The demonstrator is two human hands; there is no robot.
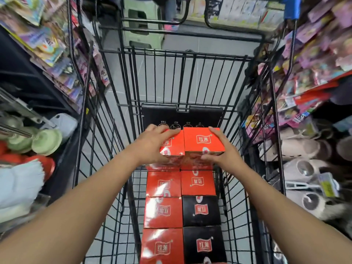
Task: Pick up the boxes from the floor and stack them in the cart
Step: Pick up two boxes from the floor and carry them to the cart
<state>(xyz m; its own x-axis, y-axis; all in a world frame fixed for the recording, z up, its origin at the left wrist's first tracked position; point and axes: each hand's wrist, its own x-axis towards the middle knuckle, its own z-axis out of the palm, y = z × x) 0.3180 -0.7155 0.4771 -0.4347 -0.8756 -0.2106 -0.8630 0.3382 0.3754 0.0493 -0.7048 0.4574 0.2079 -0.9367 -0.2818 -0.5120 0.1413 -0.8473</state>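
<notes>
Both my arms reach into a black wire cart (192,77). My left hand (152,144) grips a red box (174,144) at its left side and top. My right hand (222,149) grips a second red box (202,140) at its right side, thumb on the near face. The two boxes sit side by side, on top of a lower layer at the cart's far end. Nearer to me, two rows of boxes cover the cart floor: red boxes (163,212) on the left, with a red box (198,182) and two black boxes (202,210) on the right.
A black flap (182,115) with round symbols stands at the cart's far end. Shelves of colourful packets (57,54) crowd the left side, with green cups (45,141) below. Pink packets and pale slippers (301,149) line the right. A green stool (141,21) stands beyond the cart.
</notes>
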